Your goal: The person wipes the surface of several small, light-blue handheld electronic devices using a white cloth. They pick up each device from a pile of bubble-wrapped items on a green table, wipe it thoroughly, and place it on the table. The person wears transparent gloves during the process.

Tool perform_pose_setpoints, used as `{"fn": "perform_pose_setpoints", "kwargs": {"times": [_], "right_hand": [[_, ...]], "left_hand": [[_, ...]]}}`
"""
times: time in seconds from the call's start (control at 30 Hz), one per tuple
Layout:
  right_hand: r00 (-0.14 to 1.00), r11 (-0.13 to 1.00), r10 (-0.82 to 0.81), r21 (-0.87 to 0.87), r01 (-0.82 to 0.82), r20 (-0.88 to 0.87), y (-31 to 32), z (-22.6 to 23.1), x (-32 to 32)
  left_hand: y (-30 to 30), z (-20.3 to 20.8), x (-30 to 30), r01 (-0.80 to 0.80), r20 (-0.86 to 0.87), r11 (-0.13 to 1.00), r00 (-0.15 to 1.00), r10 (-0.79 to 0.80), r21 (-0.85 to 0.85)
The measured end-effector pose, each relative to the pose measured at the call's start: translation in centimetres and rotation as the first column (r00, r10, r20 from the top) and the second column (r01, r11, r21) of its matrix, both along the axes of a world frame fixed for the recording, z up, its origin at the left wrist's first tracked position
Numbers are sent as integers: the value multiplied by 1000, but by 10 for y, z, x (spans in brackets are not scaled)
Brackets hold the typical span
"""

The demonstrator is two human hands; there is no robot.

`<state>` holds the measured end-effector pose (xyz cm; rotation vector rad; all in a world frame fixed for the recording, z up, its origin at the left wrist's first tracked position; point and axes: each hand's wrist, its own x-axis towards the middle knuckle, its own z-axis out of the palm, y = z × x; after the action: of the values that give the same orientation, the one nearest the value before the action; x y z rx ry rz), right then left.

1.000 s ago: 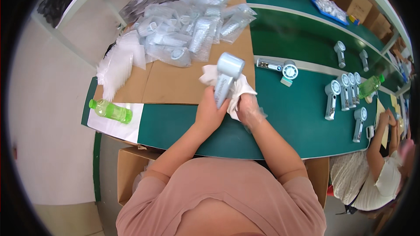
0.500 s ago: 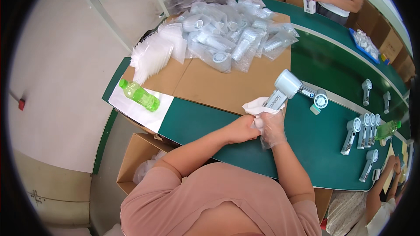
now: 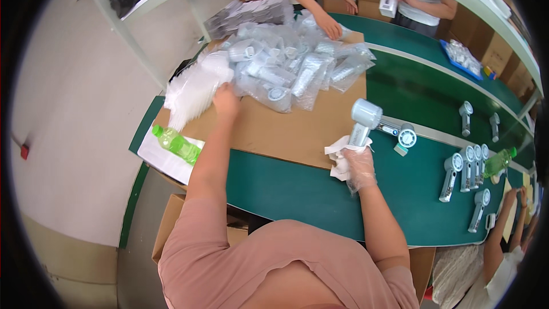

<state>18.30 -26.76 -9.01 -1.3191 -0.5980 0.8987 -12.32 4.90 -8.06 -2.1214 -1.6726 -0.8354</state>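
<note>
My right hand (image 3: 360, 167), in a thin clear plastic glove, is closed round the handle of a pale blue-grey handheld fan (image 3: 366, 113). A crumpled white cloth (image 3: 338, 157) is bunched between my palm and the handle, and the fan's head points up and away. My left hand (image 3: 226, 102) reaches to the right edge of a fanned stack of white plastic bags (image 3: 194, 88). Its fingers are blurred against the bags, so their grip is unclear. Beyond lies a pile of bagged fans (image 3: 280, 66) on a cardboard sheet (image 3: 274, 129).
Another fan (image 3: 406, 135) lies beyond my right hand; several more fans (image 3: 450, 178) are at the right. A green bottle (image 3: 176, 144) lies at left, a second bottle (image 3: 499, 162) at right. A co-worker's hand (image 3: 328, 24) reaches into the far side of the pile.
My left hand has left the cloth and handle and moved up and left to the white bags. The right hand keeps the fan. A co-worker's hand has come onto the pile.
</note>
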Motion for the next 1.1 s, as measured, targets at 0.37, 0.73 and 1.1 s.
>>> {"fn": "perform_pose_setpoints", "kwargs": {"times": [0.37, 0.73, 1.1], "right_hand": [[992, 991, 122, -53, -121, 19, -9, 18, 11], [987, 987, 138, -69, -144, -82, -5, 10, 20], [964, 957, 266, -122, -264, -2, -10, 23, 18]], "left_hand": [[-227, 4, 127, 724, 359, 535, 684, -635, -435], [-227, 25, 136, 581, 145, 547, 754, -641, -603], [-202, 8, 124, 603, 268, 535, 773, -575, -591]]}}
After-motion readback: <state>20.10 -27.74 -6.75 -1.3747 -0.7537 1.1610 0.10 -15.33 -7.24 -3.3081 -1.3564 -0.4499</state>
